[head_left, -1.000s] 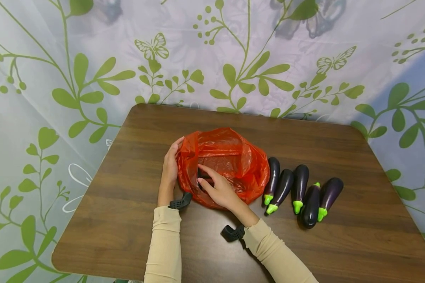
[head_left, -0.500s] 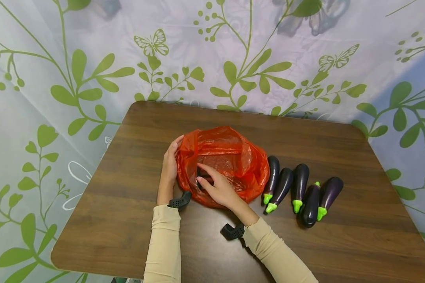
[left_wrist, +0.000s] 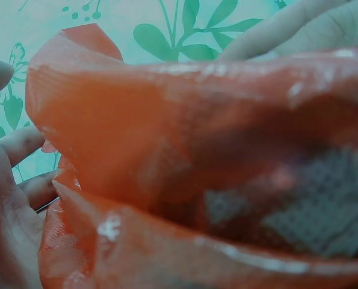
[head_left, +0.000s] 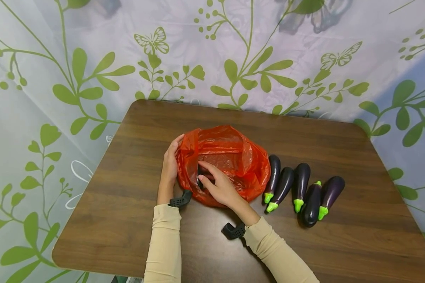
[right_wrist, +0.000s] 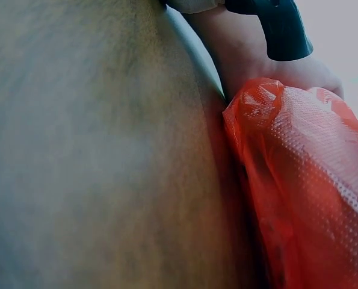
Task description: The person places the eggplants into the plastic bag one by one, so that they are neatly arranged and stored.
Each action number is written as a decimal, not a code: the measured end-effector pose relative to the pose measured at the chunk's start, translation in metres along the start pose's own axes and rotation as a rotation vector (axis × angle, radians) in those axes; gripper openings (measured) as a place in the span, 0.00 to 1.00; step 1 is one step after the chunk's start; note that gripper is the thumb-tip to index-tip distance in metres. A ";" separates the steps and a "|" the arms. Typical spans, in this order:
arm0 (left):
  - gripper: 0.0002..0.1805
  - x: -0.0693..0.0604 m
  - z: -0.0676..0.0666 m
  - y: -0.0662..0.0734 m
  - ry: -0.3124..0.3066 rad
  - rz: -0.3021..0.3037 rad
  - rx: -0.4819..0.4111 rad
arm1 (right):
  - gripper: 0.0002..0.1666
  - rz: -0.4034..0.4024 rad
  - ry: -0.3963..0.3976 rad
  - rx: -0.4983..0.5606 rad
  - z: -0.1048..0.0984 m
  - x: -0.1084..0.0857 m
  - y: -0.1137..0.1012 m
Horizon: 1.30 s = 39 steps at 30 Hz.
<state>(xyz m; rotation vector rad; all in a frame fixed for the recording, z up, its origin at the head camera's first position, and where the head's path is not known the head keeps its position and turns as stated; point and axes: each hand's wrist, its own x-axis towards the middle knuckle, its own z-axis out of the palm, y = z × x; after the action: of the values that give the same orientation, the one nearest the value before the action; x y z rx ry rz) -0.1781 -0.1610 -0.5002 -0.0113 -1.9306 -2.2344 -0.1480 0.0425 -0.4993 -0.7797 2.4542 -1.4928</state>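
Note:
A red plastic bag (head_left: 256, 173) stands on the table with its mouth open upward. Along its left side rests my left hand (head_left: 169, 167), fingers fairly straight against the plastic; part of this hand (left_wrist: 10, 205) also shows beside the bag (left_wrist: 118, 126) in the left wrist view. My right hand (head_left: 221, 188) reaches over the near rim into the mouth. Its thumb and fingers grip a dark eggplant (head_left: 200, 179), mostly hidden by the hand and bag. In the right wrist view only the bag's outside (right_wrist: 311, 174) appears, and the right hand's fingers are out of sight.
Several dark purple eggplants with bright green caps lie right of the bag, the nearest eggplant (head_left: 274, 173) almost against it and the farthest eggplant (head_left: 332, 194) to the right. The brown wooden table (head_left: 120, 220) meets a leaf-patterned cloth (head_left: 184, 51) behind.
My right hand has shifted very slightly inside the bag's mouth. The left hand, bag and loose eggplants keep their places; the head view has tilted a little.

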 end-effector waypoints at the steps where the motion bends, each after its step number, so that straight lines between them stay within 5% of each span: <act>1: 0.29 0.000 0.000 0.000 -0.001 -0.001 0.001 | 0.31 -0.008 0.006 -0.001 -0.001 0.000 -0.001; 39: 0.29 -0.002 0.000 -0.001 0.002 0.005 -0.013 | 0.30 -0.066 0.192 -0.062 -0.051 -0.013 -0.024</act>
<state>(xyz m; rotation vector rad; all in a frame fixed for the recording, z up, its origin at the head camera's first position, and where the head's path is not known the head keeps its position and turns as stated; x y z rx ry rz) -0.1766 -0.1603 -0.5016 -0.0156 -1.9130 -2.2430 -0.1487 0.0808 -0.4554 -0.7689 2.6495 -1.5899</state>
